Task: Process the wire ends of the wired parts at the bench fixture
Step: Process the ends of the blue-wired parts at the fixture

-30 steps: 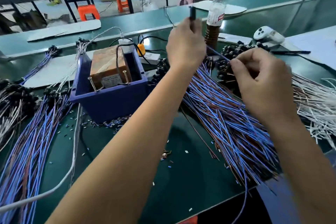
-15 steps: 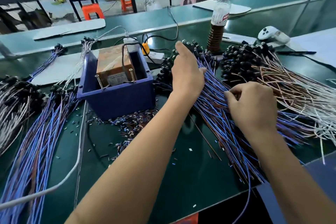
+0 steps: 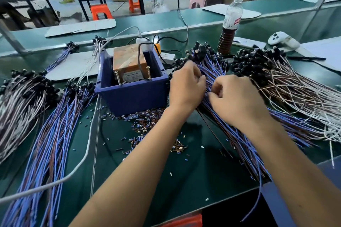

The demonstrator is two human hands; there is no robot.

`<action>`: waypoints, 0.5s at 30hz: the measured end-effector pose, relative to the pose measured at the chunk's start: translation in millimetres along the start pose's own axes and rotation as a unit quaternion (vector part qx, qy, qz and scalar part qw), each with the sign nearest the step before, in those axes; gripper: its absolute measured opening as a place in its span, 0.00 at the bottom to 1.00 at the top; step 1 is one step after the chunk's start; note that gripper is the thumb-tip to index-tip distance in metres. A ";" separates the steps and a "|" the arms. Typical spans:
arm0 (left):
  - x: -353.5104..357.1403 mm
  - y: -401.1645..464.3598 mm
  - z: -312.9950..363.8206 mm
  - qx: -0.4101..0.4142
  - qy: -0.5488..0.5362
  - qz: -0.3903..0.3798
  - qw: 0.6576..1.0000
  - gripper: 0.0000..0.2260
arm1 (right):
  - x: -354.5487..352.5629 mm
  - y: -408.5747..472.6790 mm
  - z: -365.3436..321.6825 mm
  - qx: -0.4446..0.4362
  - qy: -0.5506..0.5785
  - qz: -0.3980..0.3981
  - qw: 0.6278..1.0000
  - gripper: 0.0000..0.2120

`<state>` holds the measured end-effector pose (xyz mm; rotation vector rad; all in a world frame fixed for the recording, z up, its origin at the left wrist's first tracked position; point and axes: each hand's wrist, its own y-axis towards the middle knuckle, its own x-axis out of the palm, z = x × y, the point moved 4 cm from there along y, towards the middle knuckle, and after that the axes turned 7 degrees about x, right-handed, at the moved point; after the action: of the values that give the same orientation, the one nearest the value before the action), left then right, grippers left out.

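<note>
Head view: both hands down in blue-wire bundle (image 3: pixel 239 134), right of blue fixture bin (image 3: pixel 132 96). Left hand (image 3: pixel 186 88): fingers curled into strands near black part ends; what it has hold of, cannot tell. Right hand (image 3: pixel 238 99): fingers bent, seemingly pinching strand or two, grip hidden. Stripped insulation bits (image 3: pixel 147 121) litter mat.

Risk, as I judge it: strands lie crossed, so pulling one could drag its neighbours, snag and disorder bundle, or mix with white-wire pile (image 3: pixel 304 97) close alongside.
</note>
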<state>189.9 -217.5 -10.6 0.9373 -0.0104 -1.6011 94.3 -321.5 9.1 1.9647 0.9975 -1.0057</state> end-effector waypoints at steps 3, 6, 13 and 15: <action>-25.8 -21.4 -20.9 -0.041 0.045 -0.081 0.995 0.03 | 27.4 -2.6 -30.1 -0.034 -0.018 -0.072 0.997 0.06; -62.0 -39.2 -51.3 -0.103 0.138 -0.198 0.965 0.05 | 57.3 -14.0 -63.5 -0.062 -0.002 -0.146 0.987 0.04; -162.2 -68.0 -118.6 -0.181 0.361 -0.371 0.836 0.04 | 121.2 -54.2 -159.6 -0.172 0.054 -0.222 0.958 0.04; -186.9 -71.6 -129.8 -0.205 0.393 -0.335 0.831 0.06 | 134.9 -60.8 -188.3 -0.195 0.071 -0.228 0.951 0.02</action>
<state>195.4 20.2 -29.8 1.2568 1.3179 -1.5982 156.1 -94.7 -36.7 1.5243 1.6447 -0.8242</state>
